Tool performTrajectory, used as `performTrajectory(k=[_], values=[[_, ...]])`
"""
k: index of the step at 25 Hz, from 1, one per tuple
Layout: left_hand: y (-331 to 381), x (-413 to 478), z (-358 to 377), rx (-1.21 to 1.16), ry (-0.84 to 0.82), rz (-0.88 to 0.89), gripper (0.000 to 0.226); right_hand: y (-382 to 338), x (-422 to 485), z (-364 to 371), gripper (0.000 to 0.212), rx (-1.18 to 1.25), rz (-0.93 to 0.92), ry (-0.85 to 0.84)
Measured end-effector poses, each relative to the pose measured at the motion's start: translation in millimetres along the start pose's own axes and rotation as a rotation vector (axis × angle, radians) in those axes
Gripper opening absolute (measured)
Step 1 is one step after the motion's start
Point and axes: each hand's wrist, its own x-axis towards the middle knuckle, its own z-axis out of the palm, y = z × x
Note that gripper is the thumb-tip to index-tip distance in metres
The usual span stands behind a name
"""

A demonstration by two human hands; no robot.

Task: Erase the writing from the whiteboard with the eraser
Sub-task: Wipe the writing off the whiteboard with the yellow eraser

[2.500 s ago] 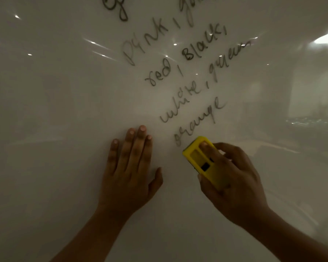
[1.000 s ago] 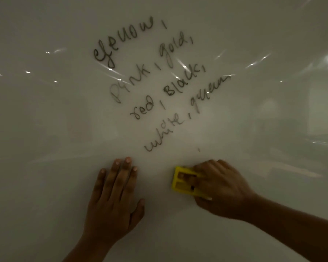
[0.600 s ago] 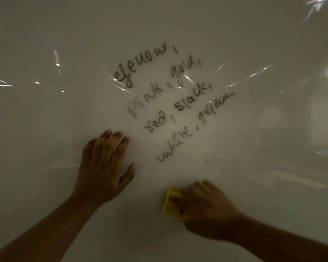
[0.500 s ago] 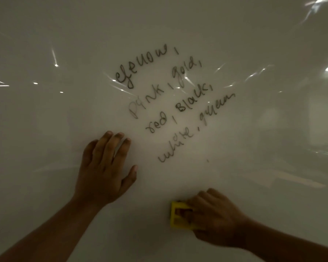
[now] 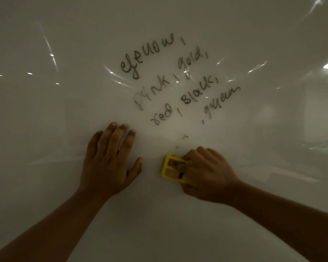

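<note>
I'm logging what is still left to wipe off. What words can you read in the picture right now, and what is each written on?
All are handwritten in dark marker on the whiteboard:
"yellow,", first letter unclear
"pink,"
"gold,"
"red,"
"black,"
", green"
Small specks above the yellow eraser are unreadable remnants. No print is legible on the eraser, which the right hand holds.

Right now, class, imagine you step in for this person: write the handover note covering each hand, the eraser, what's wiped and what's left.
Left hand: flat on the whiteboard, empty, bracing.
Right hand: gripping the yellow eraser, pressed on the board below the writing.
Done: area just above the eraser wiped, only faint specks remain.
Left: yellow, pink, gold, red, black, green.
</note>
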Motion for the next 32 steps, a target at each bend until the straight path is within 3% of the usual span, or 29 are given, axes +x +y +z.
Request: performTrajectory(k=[4,5,9,10,11,13,15,17,20,21,22,26,28,31,32], values=[[-0.2,-2.5,2.2,0.000,0.007,-0.008,0.063,28.1,21.7,-10.1,0.055,-0.016,0.389,0.198],[-0.2,-2.9,2.4,0.000,0.009,-0.003,0.063,20.7,24.4,-6.9,0.056,0.016,0.406,0.224],[-1.0,-4.7,3.1,-0.015,0.017,0.005,0.063,17.1,-9.7,3.4,0.046,0.030,-0.057,0.023],[-0.9,-4.5,4.3,-0.021,0.019,0.004,0.063,37.4,-15.1,-4.0,0.043,-0.007,-0.058,-0.012],[-1.1,-5.7,4.8,-0.028,0.019,0.002,0.063,58.6,-15.2,-12.0,0.042,-0.062,0.053,-0.015],[-0.9,-6.0,7.3,-0.032,0.025,0.003,0.064,100.8,-2.3,-30.1,0.046,-0.160,0.467,0.031],[-1.2,-7.0,8.4,-0.029,0.024,0.003,0.064,114.1,15.5,-35.3,0.052,-0.076,0.666,0.163],[-1.6,-8.0,9.2,-0.031,0.022,0.000,0.064,101.3,25.9,-27.4,0.057,-0.012,0.544,0.225],[-1.1,-7.2,8.7,-0.032,0.027,0.007,0.063,91.3,8.1,-22.7,0.058,-0.064,0.059,0.050],[-0.8,-7.3,8.2,-0.030,0.024,0.007,0.063,103.8,5.4,-29.0,0.056,-0.105,-0.017,0.006],[-0.8,-8.0,7.8,-0.027,0.021,0.004,0.063,118.9,7.2,-36.3,0.054,-0.145,0.004,-0.004],[-1.2,-8.8,8.9,-0.032,0.039,0.017,0.063,151.7,30.1,-51.5,0.049,-0.082,0.544,0.223],[-2.1,-10.8,13.0,-0.019,0.077,0.022,0.064,135.4,30.7,-40.9,0.050,-0.043,0.495,0.214],[0.0,-7.3,17.4,-0.028,0.117,0.013,0.064,148.6,10.4,-41.1,0.054,-0.156,0.160,0.011],[1.1,-6.7,16.8,-0.023,0.115,0.010,0.063,163.1,11.0,-48.7,0.050,-0.193,0.210,0.002]])
